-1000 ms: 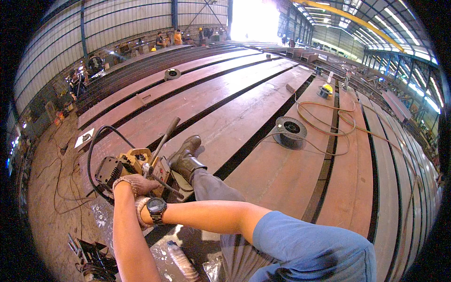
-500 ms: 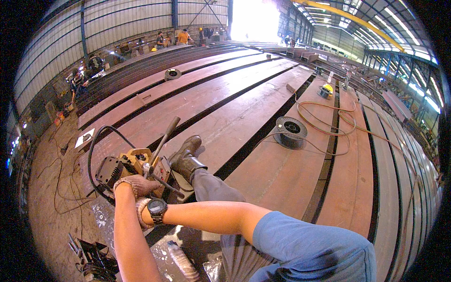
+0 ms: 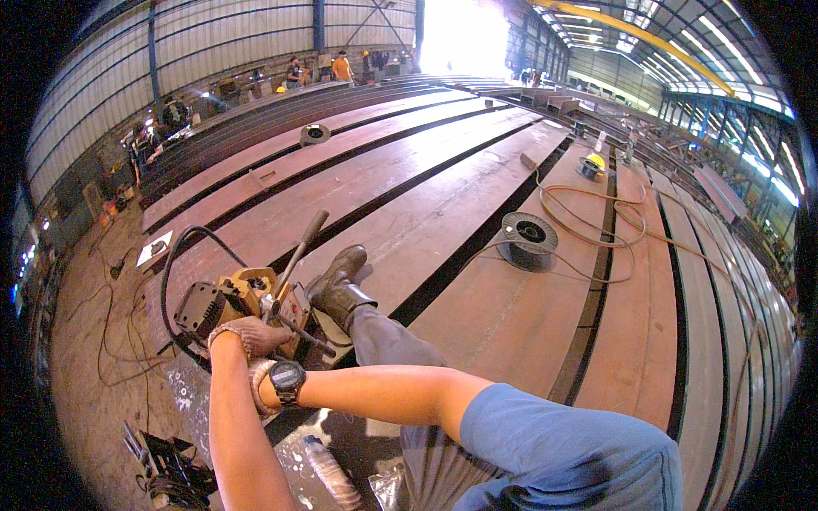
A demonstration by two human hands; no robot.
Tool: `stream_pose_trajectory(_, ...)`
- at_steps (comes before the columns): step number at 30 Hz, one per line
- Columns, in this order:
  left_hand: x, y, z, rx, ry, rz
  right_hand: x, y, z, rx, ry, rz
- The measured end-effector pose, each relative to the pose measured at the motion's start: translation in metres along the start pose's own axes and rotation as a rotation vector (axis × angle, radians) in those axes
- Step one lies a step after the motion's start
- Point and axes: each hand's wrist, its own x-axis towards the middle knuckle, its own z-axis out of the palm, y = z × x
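Note:
A yellow-and-grey magnetic drill (image 3: 249,285) with long feed handles and a black hose lies on its side or tilted at the left end of the steel beams. My left hand (image 3: 254,335), in a brown knit glove, is closed against the near side of its body, fingers curled over. My right hand (image 3: 259,387), also gloved, reaches across beneath my left forearm. That forearm hides its fingers, so its grip does not show. A black watch (image 3: 287,380) sits on the right wrist. Beside the drill, one feed handle (image 3: 303,249) points up and away.
Long rust-brown steel beams (image 3: 477,183) run side by side with dark gaps between. My boot (image 3: 339,285) rests right of the drill. A wire spool (image 3: 527,238), looped hose (image 3: 588,189), yellow helmet (image 3: 596,161) and plastic bottle (image 3: 331,473) lie around. Cables trail over the floor at left.
My hands and the drill stay almost in place. Far back, the person in orange has turned and stands straighter.

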Motion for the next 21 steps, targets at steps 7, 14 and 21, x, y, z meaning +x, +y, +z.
stream_pose_trajectory(7, -0.001, -0.004, 0.005, -0.033, 0.097, -0.013, -0.013, 0.000, 0.000, -0.030, -0.029, -0.003)
stream_pose_trajectory(14, -0.008, 0.006, 0.009, -0.196, -0.101, 0.114, -0.026, 0.010, -0.001, -0.148, -0.194, -0.019)
stream_pose_trajectory(21, 0.012, -0.016, 0.015, -0.008, -0.013, 0.115, -0.006, -0.012, -0.014, 0.096, -0.035, 0.030)
